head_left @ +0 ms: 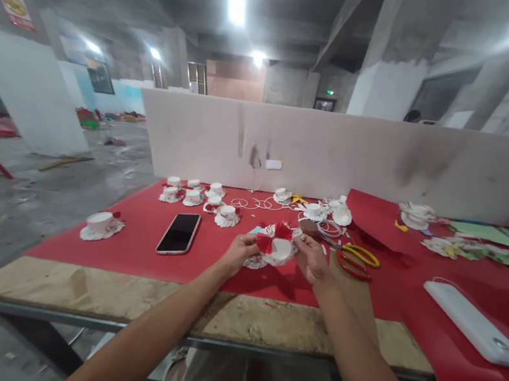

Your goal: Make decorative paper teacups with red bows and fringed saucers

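Observation:
Both my hands hold a small white lace hat ornament (pixel 279 249) with a red bow on it, just above the red table cover (pixel 137 242). My left hand (pixel 238 252) pinches its left edge by the bow. My right hand (pixel 312 259) grips its right side with curled fingers. A black phone (pixel 178 233) lies flat to the left of my left hand. Scissors with yellow and red handles (pixel 357 260) rest just right of my right hand.
Several finished white lace hats (pixel 194 196) stand in rows at the back left, one more (pixel 102 225) near the left edge. White cord loops (pixel 257 203), a red sheet (pixel 377 219), paper scraps (pixel 466 247) and a white power strip (pixel 474 324) lie right. A pale partition (pixel 388 158) backs the table.

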{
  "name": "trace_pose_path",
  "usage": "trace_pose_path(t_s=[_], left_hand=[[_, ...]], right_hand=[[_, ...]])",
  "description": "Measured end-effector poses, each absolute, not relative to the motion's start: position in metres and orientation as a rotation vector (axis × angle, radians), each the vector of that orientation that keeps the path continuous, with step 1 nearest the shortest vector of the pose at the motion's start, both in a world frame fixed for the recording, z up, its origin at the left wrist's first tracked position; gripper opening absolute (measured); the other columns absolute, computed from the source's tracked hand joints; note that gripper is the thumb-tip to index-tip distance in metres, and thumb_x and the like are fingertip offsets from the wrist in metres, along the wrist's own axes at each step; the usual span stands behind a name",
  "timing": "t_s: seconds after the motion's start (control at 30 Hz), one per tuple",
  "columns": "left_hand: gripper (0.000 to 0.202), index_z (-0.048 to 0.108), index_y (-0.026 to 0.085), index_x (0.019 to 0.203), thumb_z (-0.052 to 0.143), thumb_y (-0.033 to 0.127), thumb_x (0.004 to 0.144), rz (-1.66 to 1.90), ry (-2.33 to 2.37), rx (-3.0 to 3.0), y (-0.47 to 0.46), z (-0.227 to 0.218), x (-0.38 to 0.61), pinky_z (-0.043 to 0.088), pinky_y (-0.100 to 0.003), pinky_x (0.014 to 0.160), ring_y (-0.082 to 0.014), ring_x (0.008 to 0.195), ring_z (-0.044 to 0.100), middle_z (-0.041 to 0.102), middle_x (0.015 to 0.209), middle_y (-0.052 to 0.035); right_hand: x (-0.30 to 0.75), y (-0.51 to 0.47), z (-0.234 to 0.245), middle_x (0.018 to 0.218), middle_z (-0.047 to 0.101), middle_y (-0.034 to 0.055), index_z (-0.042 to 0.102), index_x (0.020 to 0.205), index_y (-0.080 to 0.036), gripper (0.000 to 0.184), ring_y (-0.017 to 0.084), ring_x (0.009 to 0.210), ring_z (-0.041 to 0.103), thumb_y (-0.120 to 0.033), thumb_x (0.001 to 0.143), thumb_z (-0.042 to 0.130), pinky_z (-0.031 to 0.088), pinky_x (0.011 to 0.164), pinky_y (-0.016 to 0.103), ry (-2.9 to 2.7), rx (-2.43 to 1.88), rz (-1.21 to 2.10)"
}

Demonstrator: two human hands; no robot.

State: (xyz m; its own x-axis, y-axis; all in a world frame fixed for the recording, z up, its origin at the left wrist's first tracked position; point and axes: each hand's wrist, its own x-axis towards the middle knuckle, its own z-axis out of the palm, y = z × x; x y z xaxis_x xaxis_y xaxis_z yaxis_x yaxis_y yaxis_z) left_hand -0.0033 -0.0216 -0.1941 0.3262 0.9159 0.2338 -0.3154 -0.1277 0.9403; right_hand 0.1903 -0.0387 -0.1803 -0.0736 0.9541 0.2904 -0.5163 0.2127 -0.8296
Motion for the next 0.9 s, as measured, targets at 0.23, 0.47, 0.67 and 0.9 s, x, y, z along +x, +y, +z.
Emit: trace_pose_path(t_s=[0.23,0.47,0.67,0.9], left_hand=[[0.022,0.07,0.013,0.077,0.078,0.023,0.059,1.191,0.545,1.121,-0.025,-0.189,-0.005,0.043,-0.022,0.056,-0.0106,0.055,0.056,0.068,0.07,-0.0033],[0.025,0.068,0.012,0.077,0.078,0.023,0.057,1.141,0.491,1.055,-0.026,-0.187,-0.005,0.044,-0.024,0.057,-0.012,0.055,0.057,0.067,0.067,-0.0035],[0.03,0.067,0.009,0.079,0.078,0.028,0.059,1.046,0.517,1.08,-0.03,-0.188,-0.005,0.042,-0.023,0.057,-0.0116,0.054,0.057,0.065,0.065,-0.0045],[0.032,0.065,0.01,0.075,0.076,0.036,0.059,0.973,0.644,1.275,-0.007,-0.163,-0.007,0.039,-0.023,0.054,-0.0125,0.053,0.055,0.063,0.061,-0.0036]], right_hand=[[0.19,-0.048,-0.172,0.086,0.068,0.0036,0.067,0.089,-0.023,0.035,0.019,0.079,0.062,-0.051,0.069,0.069,0.049,0.07,0.031,-1.047,-0.532,1.434],[0.191,-0.04,-0.179,0.083,0.069,0.002,0.065,0.086,-0.022,0.03,0.018,0.081,0.064,-0.046,0.069,0.07,0.049,0.068,0.028,-0.959,-0.635,1.46],[0.187,-0.048,-0.181,0.071,0.068,0.0039,0.065,0.083,-0.016,0.029,0.016,0.062,0.061,-0.042,0.071,0.069,0.046,0.055,0.026,-1.014,-0.725,1.562],[0.184,-0.043,-0.164,0.07,0.068,0.0025,0.068,0.082,-0.017,0.034,0.013,0.057,0.059,-0.049,0.069,0.069,0.044,0.052,0.023,-1.102,-0.735,1.511]])
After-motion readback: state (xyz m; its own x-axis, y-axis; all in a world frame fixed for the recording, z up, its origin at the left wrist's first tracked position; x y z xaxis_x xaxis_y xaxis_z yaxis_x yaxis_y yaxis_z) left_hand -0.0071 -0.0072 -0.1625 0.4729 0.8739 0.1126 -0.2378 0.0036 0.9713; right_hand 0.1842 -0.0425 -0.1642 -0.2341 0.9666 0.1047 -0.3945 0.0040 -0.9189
